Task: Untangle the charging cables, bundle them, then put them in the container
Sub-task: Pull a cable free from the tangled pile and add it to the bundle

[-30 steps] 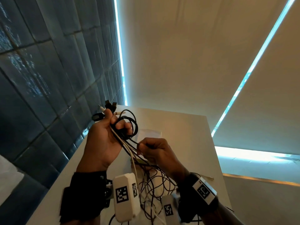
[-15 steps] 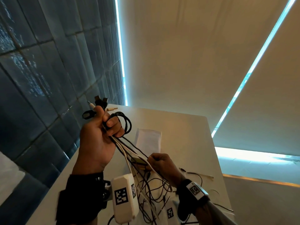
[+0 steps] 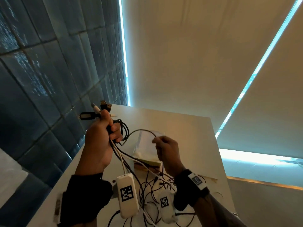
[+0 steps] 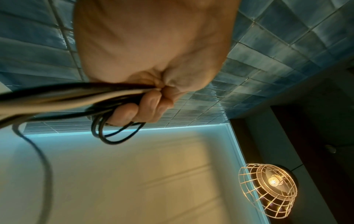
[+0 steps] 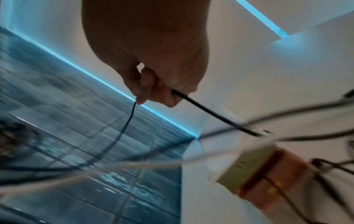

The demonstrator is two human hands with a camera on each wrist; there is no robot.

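Status: untangling is under way; bundling is only begun and nothing is stowed.

My left hand (image 3: 100, 141) is clenched around the gathered charging cables (image 3: 122, 154), black and white strands together, with their plugs (image 3: 102, 108) fanning out above the fist at 12 o'clock and a few black loops hanging by the fingers. My right hand (image 3: 165, 149) pinches a single black cable (image 3: 141, 131) and holds it up, so it arcs across to the left fist.

Below both hands, toward 6 o'clock, a loose tangle of cables (image 3: 152, 189) lies on the white table (image 3: 193, 145), still crossed over itself.

A clear container (image 3: 147, 145) sits on the table behind the right hand, at about 1 o'clock from the left fist. I cannot tell whether it holds anything.

Remaining, in my judgement: free the other strands, finish the bundle, place it in the container.
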